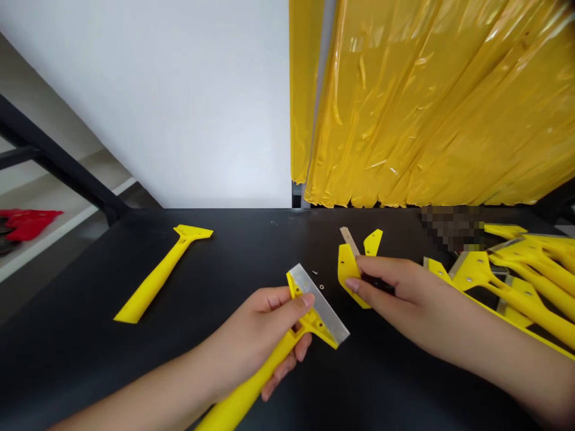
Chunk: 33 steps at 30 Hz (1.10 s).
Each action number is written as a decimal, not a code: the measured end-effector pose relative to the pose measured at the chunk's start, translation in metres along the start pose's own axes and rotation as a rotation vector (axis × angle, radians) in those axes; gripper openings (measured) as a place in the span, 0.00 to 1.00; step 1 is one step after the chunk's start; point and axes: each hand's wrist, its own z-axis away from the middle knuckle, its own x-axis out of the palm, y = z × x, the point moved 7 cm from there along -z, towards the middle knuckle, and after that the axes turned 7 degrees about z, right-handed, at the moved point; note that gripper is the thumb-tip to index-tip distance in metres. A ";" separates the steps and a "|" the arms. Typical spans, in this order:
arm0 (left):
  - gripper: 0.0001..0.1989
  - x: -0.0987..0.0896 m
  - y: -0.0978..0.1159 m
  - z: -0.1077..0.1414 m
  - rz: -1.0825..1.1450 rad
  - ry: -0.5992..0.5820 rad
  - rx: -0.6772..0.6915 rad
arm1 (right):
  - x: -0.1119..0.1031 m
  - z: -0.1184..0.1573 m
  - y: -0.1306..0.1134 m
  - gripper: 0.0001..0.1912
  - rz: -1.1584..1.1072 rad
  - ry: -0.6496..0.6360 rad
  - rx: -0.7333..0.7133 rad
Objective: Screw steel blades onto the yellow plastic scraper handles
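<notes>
My left hand (pixel 274 320) is closed around the head of a yellow scraper (pixel 251 383), its thumb pressing a flat metal blade (pixel 330 311) onto it. The handle points toward me, and holes show in the yellow head beside the blade. Pinched between the thumb and fingers of my right hand (pixel 390 287) is a yellow cover plate (pixel 345 269) with holes. Just behind it a narrow metal strip (pixel 349 239) and another yellow plate (pixel 373 242) show, partly hidden by my hand. A small screw (pixel 315 273) and a small ring (pixel 321 287) lie between my hands on the black table.
A yellow scraper handle (pixel 157 281) lies on the black table (pixel 81 353) at the left. Several yellow scrapers (pixel 530 269) are piled at the right, near a blurred-out patch. A white panel (pixel 202 108) and yellow plastic sheeting (pixel 431 108) stand behind the table.
</notes>
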 end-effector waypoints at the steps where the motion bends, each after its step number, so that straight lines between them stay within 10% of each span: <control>1: 0.22 0.001 -0.001 0.000 -0.011 -0.006 -0.005 | -0.001 0.004 -0.007 0.19 -0.071 -0.003 -0.034; 10: 0.21 0.006 -0.006 0.004 -0.007 -0.119 -0.014 | 0.025 0.004 -0.022 0.15 -0.630 -0.198 0.037; 33: 0.19 0.011 -0.008 0.009 -0.240 -0.134 0.005 | 0.035 0.003 -0.026 0.11 -0.400 -0.239 -0.108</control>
